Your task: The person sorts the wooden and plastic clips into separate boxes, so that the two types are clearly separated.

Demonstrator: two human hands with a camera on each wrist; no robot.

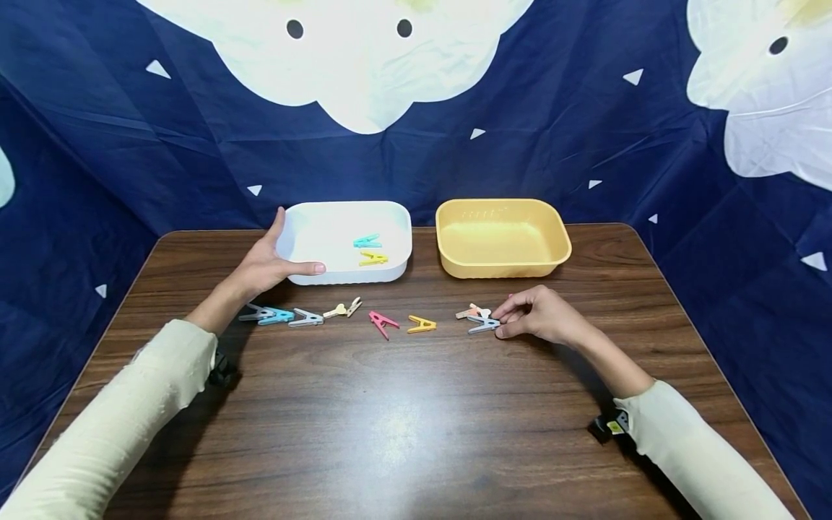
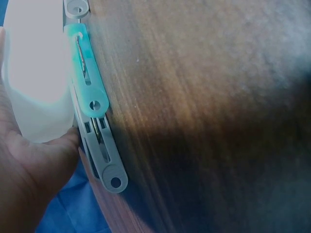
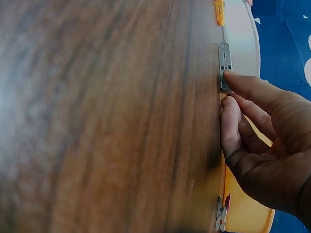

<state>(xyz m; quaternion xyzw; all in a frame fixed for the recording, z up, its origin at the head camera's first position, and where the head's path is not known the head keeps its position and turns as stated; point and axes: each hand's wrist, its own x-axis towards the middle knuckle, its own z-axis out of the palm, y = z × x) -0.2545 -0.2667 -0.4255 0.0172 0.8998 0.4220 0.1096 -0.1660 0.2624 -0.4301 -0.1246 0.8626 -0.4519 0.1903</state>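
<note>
My left hand (image 1: pixel 263 263) lies against the left end of the white basin (image 1: pixel 396 271), its thumb along the front rim and other fingers partly hidden. Inside sit a turquoise clothespin (image 1: pixel 367 241) and a yellow clothespin (image 1: pixel 373 258). A teal clothespin (image 2: pixel 87 73) and a grey clothespin (image 2: pixel 109 165) lie close to that hand. At the right, my right hand (image 1: pixel 542 314) pinches the handle end of a grey-blue clothespin (image 1: pixel 482 325) on the table, index fingertip on it and thumb at its end. A peach-topped clothespin (image 1: pixel 469 312) lies just behind it.
A yellow basin (image 1: pixel 503 271) stands right of the white one at the back of the wooden table (image 1: pixel 390 448). Between the hands lie a pink clothespin (image 1: pixel 382 323), an orange clothespin (image 1: pixel 422 324) and small cream clothespins (image 1: pixel 336 311). A blue cloth (image 1: pixel 416 166) hangs behind.
</note>
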